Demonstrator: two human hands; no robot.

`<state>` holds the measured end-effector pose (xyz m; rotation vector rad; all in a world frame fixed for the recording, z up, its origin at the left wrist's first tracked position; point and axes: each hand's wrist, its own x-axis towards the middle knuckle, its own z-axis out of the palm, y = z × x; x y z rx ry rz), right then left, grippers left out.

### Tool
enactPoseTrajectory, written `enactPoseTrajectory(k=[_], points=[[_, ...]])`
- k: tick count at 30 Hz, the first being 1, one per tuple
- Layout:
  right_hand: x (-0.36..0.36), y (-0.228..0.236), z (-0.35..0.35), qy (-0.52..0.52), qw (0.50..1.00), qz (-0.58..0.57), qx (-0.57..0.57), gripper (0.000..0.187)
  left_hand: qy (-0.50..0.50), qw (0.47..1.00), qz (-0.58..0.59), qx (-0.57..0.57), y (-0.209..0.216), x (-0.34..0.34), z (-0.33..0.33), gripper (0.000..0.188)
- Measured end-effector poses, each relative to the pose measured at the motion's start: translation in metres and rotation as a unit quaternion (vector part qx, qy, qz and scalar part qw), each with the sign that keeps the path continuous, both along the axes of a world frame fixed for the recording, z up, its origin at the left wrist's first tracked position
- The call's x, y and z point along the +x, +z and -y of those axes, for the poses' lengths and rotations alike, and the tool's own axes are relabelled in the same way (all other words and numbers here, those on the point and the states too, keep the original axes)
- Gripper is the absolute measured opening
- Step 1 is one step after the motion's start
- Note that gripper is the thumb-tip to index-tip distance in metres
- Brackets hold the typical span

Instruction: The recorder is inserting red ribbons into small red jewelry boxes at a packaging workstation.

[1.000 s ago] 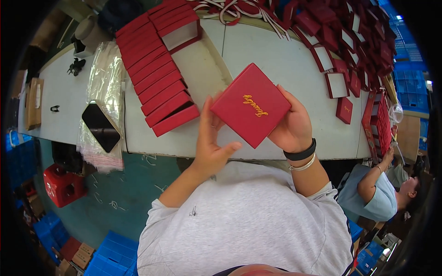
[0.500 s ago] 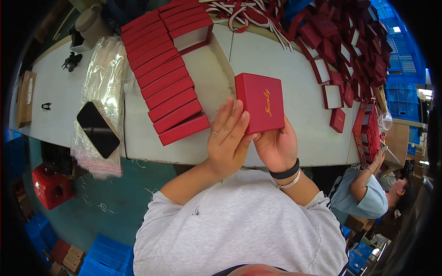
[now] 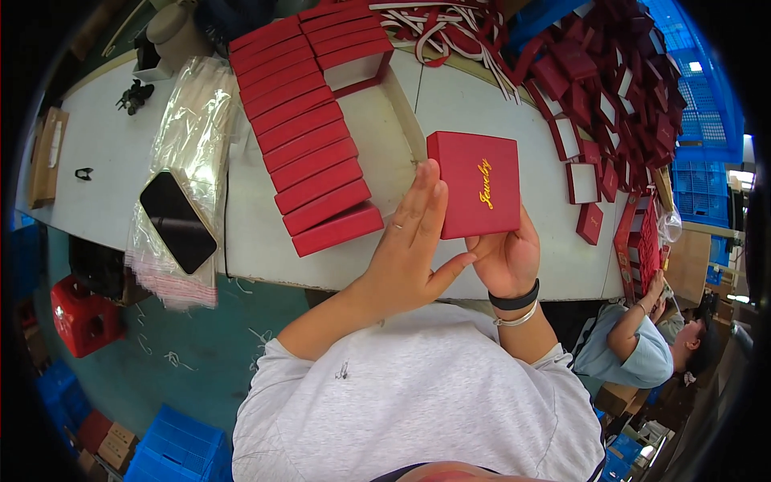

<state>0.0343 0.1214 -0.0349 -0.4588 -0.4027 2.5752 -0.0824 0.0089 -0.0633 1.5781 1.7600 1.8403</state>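
A square red gift box [image 3: 475,183] with gold lettering on its lid is held up over the front of the table. My right hand [image 3: 511,255] grips it from below, with the fingers partly hidden behind the box. Flat along the box's left side lie the outstretched fingers of my left hand [image 3: 408,241], its thumb standing apart. To the left, two rows of similar red boxes [image 3: 313,157] are packed in a shallow pale tray [image 3: 393,104]; the nearest box in the longer row leans a little.
A heap of dark red boxes and lids [image 3: 594,104] covers the table's far right. Ribbons [image 3: 450,32] lie at the back. On the left, a phone [image 3: 178,221] rests on clear plastic bags [image 3: 189,120]. A co-worker [image 3: 634,337] is at the right; a red stool [image 3: 84,317] stands lower left.
The box and both hands have shifted slightly right in view. My left fingers have straightened and drawn together along the box's side, and the left thumb has moved away from the box's lower edge.
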Motion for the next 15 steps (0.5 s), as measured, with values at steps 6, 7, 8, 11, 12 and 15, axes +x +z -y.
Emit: enactPoseTrajectory(k=[6,7,8,11,12,15], points=[[-0.025,0.027,-0.056,-0.117,0.988,-0.004,0.100,0.026,-0.098,0.993,-0.050,0.034,0.020,-0.015,0.038,0.057],[-0.038,0.025,-0.058,-0.120,0.988,-0.009,0.100,0.026,-0.140,0.983,-0.087,0.077,0.025,-0.023,0.046,0.048],[-0.049,0.022,-0.058,-0.067,0.988,0.005,0.142,0.022,-0.146,0.982,-0.091,0.078,0.032,-0.029,0.052,0.048],[-0.093,0.020,-0.045,0.011,0.973,0.069,0.220,0.013,-0.120,0.983,-0.090,0.107,0.039,-0.049,0.068,0.026],[-0.107,0.017,-0.044,0.005,0.973,0.065,0.220,0.013,-0.078,0.986,-0.094,0.115,0.035,-0.057,0.072,0.022],[-0.144,0.001,-0.047,0.006,0.975,0.081,0.207,0.009,0.030,0.990,-0.050,0.132,0.018,-0.066,0.095,0.018]])
